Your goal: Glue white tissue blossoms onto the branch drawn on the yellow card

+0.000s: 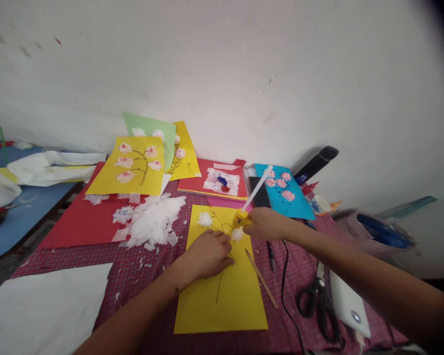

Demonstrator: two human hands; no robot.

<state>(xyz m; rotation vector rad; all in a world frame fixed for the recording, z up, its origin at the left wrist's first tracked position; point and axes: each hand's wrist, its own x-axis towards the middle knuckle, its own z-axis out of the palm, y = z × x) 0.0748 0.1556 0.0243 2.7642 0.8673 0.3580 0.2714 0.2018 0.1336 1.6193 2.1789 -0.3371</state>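
My right hand (264,224) grips a yellow hot glue gun (240,218), with a long white glue stick (257,188) poking up from its back. The gun's front is over the upper part of a yellow sheet of paper (222,313), close to a white paper flower (237,234). My left hand (211,252) lies on the sheet with its fingers stretched out, covering part of a drawn stem. A second white paper flower (205,219) sits near the sheet's upper left corner. Beside my right wrist a pencil (261,278) rests slanting across the sheet's right edge.
A heap of torn white paper (153,222) is left of the sheet. Finished flower cards, one yellow (133,165) and one blue (285,192), stand or lie at the back. Black-handled scissors (318,301), a cutter (271,256), a cable (284,286) and a white device (350,301) are at the right.
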